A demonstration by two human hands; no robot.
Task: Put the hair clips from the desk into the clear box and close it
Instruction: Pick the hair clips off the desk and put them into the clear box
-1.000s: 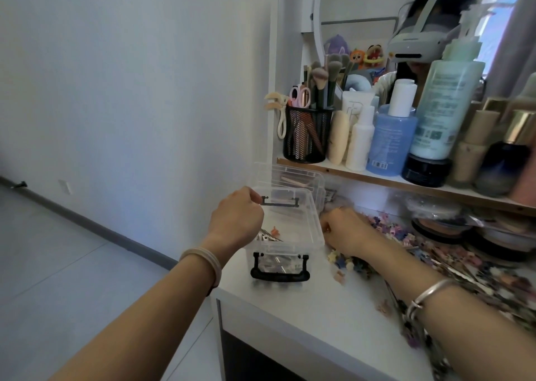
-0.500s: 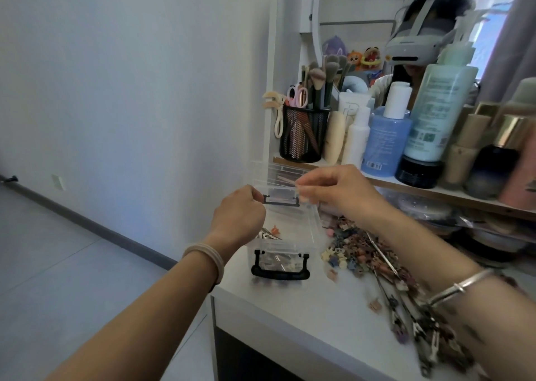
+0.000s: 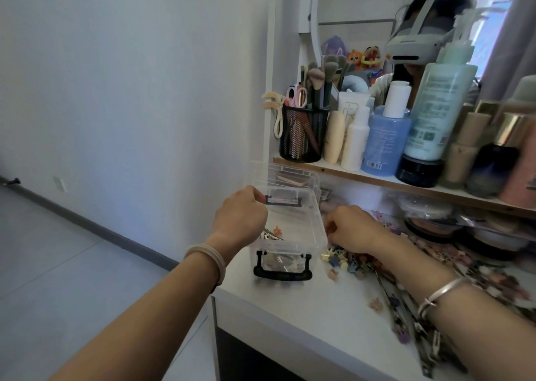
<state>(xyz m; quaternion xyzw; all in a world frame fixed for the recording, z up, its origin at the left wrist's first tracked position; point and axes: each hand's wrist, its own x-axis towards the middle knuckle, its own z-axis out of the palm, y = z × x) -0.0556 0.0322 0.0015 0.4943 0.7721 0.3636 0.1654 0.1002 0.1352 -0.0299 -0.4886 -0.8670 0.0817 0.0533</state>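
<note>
Few hair clips [image 3: 277, 231] boxed, heaps left — left grip [image 3: 240, 218] clasps the clear box [image 3: 293, 248]; right grip [image 3: 353, 230], I can't tell.

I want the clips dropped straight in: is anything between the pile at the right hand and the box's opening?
Nothing visible. The lid is swung back, leaving the clear box open on top. The hair clips lie just beside its right wall, at the right hand; the left hand grips the far left corner, off that path.

clear box [image 3: 293, 230]: glossy transparent plastic | desk [image 3: 304, 311]: smooth matt white | shelf [image 3: 377, 180]: wood
</note>
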